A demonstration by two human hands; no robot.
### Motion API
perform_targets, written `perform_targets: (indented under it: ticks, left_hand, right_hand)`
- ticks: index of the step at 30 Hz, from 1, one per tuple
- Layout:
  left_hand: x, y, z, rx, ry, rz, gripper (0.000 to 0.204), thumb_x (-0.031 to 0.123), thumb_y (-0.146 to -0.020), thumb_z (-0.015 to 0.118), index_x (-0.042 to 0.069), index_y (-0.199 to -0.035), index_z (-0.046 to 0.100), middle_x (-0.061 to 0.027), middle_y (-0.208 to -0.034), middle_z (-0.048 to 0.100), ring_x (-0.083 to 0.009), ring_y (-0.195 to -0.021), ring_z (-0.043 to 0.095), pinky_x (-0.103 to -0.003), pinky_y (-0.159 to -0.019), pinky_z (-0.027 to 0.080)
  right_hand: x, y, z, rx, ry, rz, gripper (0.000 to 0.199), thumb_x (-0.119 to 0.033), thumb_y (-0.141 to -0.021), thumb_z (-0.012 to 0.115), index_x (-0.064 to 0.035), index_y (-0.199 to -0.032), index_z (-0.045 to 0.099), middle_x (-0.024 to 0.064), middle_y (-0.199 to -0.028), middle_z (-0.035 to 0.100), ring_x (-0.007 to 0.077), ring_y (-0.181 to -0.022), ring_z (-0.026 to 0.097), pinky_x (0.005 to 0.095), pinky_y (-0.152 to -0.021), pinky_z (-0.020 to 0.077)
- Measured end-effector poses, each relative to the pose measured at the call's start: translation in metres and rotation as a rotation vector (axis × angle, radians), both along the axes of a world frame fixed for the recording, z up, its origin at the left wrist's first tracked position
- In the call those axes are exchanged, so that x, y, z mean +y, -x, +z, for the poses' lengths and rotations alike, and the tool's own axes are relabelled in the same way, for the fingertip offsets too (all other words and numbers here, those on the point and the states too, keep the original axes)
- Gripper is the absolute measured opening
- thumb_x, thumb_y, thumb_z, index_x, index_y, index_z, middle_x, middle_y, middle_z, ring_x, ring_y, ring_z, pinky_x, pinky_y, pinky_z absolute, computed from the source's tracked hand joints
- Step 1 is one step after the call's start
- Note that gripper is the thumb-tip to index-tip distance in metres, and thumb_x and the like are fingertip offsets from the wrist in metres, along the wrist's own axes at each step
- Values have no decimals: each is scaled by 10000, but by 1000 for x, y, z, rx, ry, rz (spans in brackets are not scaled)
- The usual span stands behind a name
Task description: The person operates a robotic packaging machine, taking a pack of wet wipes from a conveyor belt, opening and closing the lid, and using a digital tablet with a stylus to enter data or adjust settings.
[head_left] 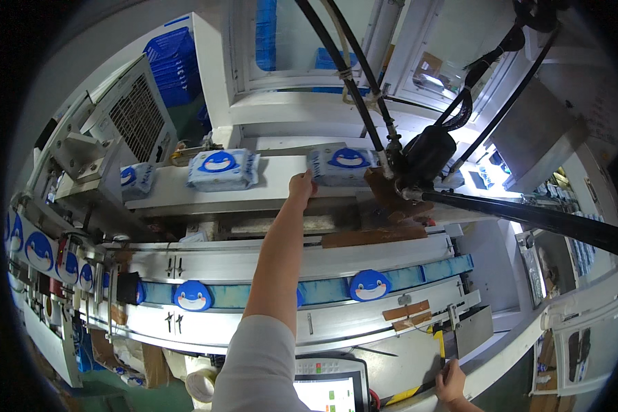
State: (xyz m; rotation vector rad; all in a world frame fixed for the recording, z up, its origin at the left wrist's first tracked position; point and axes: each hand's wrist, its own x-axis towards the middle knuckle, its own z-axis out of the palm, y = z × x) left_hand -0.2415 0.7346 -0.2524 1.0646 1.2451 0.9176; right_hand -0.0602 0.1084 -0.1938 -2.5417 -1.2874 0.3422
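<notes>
My left hand (301,187) reaches across to the far conveyor, fingers closed at the left end of a pack of wipes (348,165). This pack is pale grey-blue with a blue whale-shaped flap, and it lies flat under the robot arm's black head (429,152). A second, similar pack (221,170) lies to its left on the white belt, and a third (137,180) is partly hidden by a metal housing. At the lower right my right hand (450,382) is curled closed beside a yellow-and-black edge strip, near a thin dark piece; what it holds is unclear.
A nearer blue belt (254,294) carries whale-shaped labels (371,285). A lit screen (329,388) and a tape roll (200,384) are close to me. Black robot rods (529,218) span the right. Stacked blue baskets (173,65) stand behind a fan unit (134,113).
</notes>
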Motion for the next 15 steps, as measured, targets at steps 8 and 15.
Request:
perform_targets:
  ticks: [8, 15]
  left_hand:
    - [-10, 42, -4, -102, -35, 259, 203, 232, -904, 518, 33, -942, 518, -92, -914, 572, -251, -810, 589, -436, -653, 484]
    - [-134, 142, 99, -904, -106, 265, 150, 229, -921, 462, 119, -1019, 435, -51, -1109, 494, -305, -1022, 502, -604, -882, 404]
  right_hand:
    - [7, 3, 13, 51, 15, 38, 215, -90, -696, 579, -32, -844, 435, 153, -651, 539, 385, -615, 555, 459, -571, 436]
    - [-2, 1, 6, 52, -92, 90, 227, -79, -709, 578, -55, -871, 420, 159, -676, 537, 398, -663, 547, 463, -589, 428]
